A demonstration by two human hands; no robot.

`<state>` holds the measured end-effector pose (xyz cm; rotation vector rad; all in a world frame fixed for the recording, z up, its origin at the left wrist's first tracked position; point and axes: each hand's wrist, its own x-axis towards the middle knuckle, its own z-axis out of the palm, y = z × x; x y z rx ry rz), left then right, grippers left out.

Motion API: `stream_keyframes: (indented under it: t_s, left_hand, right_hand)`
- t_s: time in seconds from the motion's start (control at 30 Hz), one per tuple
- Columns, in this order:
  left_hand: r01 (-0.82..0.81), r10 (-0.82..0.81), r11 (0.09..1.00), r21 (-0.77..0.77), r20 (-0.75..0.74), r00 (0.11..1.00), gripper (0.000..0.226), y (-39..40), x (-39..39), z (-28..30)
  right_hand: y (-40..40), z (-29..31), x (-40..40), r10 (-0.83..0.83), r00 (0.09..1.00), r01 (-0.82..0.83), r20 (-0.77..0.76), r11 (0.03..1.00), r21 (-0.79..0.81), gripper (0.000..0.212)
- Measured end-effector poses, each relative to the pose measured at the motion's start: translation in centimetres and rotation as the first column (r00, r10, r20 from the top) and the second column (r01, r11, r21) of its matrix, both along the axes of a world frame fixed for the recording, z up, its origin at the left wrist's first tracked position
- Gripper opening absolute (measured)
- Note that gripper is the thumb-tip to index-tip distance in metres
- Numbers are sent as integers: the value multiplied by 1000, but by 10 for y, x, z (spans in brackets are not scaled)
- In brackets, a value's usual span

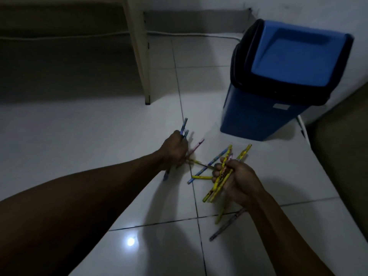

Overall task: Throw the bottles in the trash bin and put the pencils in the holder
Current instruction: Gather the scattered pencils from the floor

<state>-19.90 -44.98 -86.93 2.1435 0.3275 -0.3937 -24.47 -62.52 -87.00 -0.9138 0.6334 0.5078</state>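
Note:
Several pencils lie scattered on the white tiled floor (pixel 99 136). My left hand (pixel 175 150) is closed around blue pencils (pixel 184 126) that stick up past its knuckles. A pink pencil (pixel 197 146) lies just right of it. My right hand (pixel 237 180) grips a bundle of yellow pencils (pixel 220 180). A blue pencil (pixel 211 165) and a short yellow one (pixel 201 177) rest on the tiles between my hands. A grey pencil (pixel 225 226) lies nearer me. The blue trash bin (pixel 264 116) with a swing lid (pixel 298 52) stands at the far right. No bottle or pencil holder is in sight.
A pale wooden furniture leg (pixel 142 66) stands on the floor at the back, with dark space under the furniture to its left. A white cable (pixel 189 33) runs along the wall. A brown edge of furniture (pixel 342 146) borders the right side.

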Motion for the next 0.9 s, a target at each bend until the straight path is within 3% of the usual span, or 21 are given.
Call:
stream_keyframes:
  t_s: [0.1,0.17,0.27,0.37,0.47,0.6,0.7,0.8,0.9]
  left_hand:
    - [118,-118,993,-18,-3,993,20,-27,10,7]
    - [286,-284,953,105,-37,958,25,-44,12,13]
    - [561,-572,731,388,-101,814,24,-63,13,14]
    - [692,-718,537,483,-169,675,30,-78,15,11]
    - [736,-773,445,511,-195,604,30,-88,13,9]
    - [746,-808,422,515,-159,567,37,-95,9,2]
    - [774,-849,304,556,-210,484,43,-98,5,-2]
    - [767,-843,300,567,-220,491,39,-98,0,-7]
    - [771,-834,323,549,-220,506,37,-100,-3,-9]
  right_hand:
    - [-28,-3,-1,-82,996,84,-47,996,42,10]
    - [-48,-6,-4,-136,988,141,-68,987,71,6]
    - [-69,-9,-11,-185,976,192,-113,980,51,9]
    - [-81,-13,-18,-218,965,222,-145,975,7,32]
    - [-87,-16,-25,-221,962,216,-159,975,-50,33]
    - [-93,-18,-32,-253,950,245,-181,967,-67,32]
    - [-96,-22,-34,-277,942,259,-188,959,-115,29]
    - [-93,-25,-36,-253,955,191,-153,923,-334,28]
    - [-84,-30,-37,-116,987,24,-115,799,-601,27]
